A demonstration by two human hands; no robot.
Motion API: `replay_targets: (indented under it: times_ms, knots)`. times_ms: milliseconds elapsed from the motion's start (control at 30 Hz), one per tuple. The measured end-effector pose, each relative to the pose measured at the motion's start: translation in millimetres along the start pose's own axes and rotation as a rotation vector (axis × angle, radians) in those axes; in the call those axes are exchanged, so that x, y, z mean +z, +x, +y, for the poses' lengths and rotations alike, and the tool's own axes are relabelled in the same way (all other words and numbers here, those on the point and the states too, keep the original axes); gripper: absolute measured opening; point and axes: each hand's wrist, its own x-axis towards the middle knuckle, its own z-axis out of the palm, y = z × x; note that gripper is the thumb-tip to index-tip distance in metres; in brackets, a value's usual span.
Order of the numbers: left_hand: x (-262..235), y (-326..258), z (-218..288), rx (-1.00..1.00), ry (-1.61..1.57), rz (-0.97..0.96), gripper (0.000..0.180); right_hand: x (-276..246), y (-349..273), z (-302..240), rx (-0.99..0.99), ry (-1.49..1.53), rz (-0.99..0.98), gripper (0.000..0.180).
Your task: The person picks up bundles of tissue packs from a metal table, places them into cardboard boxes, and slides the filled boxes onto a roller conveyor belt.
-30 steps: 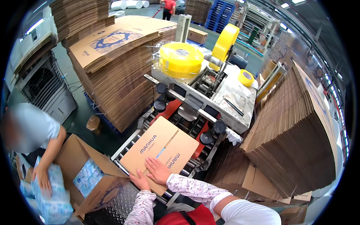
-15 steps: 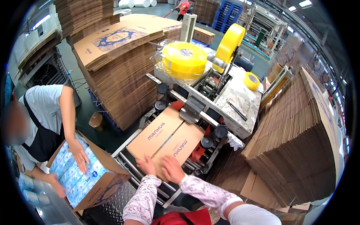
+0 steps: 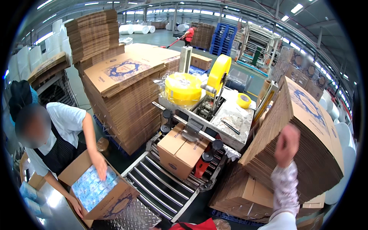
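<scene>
My right hand (image 3: 287, 145) is raised in front of the tilted stack of flat cardboard cartons (image 3: 285, 134) on the right. Motion blurs its fingers, and I cannot tell whether it touches the stack. My left hand is out of view. A closed cardboard box (image 3: 178, 155) sits on the rollers, partly under the head of the tape machine (image 3: 193, 131), with no hand on it. On the left a co-worker's hand (image 3: 98, 165) rests on blue and white packs (image 3: 96, 186) in an open carton (image 3: 122, 201); their other hand is at the carton's near left side.
Bare rollers (image 3: 159, 184) run before the box, beside a metal tread plate (image 3: 134, 220). Yellow tape rolls (image 3: 183, 88) sit on the machine. A tall stack of flat cartons (image 3: 126, 111) stands behind on the left. Far back, a person in red (image 3: 188, 34) stands by a red handle.
The box has moved away from me into the tape machine. Both my hands have left it; the right has swung up to the right. My view has lifted, and the co-worker's carton appears farther right.
</scene>
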Motion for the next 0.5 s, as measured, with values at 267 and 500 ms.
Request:
replay_targets:
  times_ms: [267,500]
  knots:
    - [-35,18,-256,0.361,0.654,0.363,0.029,-13,40,149,0.502,0.22,-0.895,0.039]
    - [-31,29,-280,0.612,0.782,1.027,0.045,-32,50,108,0.388,0.162,-0.745,0.026]
